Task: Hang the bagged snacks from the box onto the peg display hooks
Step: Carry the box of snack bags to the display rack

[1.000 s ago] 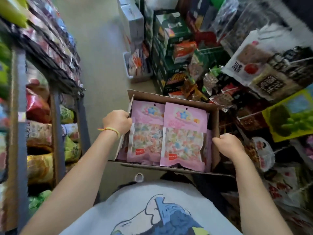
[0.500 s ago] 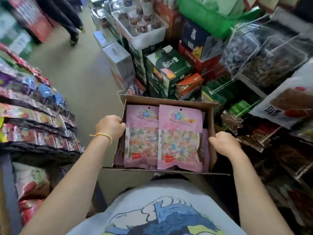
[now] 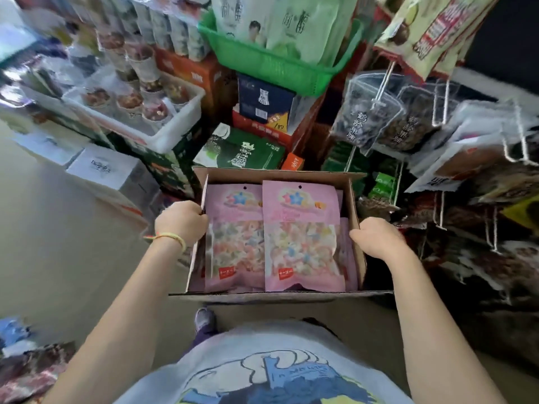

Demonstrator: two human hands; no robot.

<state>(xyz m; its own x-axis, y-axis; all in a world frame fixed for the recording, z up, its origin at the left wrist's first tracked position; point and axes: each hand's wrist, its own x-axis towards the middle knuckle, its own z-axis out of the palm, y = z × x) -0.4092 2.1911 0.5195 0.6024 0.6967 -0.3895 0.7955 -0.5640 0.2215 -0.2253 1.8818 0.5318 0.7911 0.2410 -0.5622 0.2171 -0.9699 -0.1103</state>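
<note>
An open cardboard box (image 3: 280,174) is held in front of my chest. Inside it lie pink snack bags (image 3: 302,234) with clear windows of coloured candy, two on top side by side, more beneath. My left hand (image 3: 182,223) grips the box's left wall, fingers curled over its edge. On the right wall, my right hand (image 3: 376,237) grips the rim in the same way. Peg display hooks (image 3: 522,150) of white wire stick out at the right, some bare at the tips, others carrying hung snack bags (image 3: 370,123).
Stacked cartons (image 3: 242,150) and a green basket (image 3: 274,65) of pale bags rise straight ahead. A white tray of cups (image 3: 137,106) sits on boxes at the left. Open beige floor (image 3: 58,228) runs along the left. Low shelves with bags show at bottom left.
The view has swung to the right and up, from the aisle and left shelves to the peg hooks. Both hands keep the same grip on the box.
</note>
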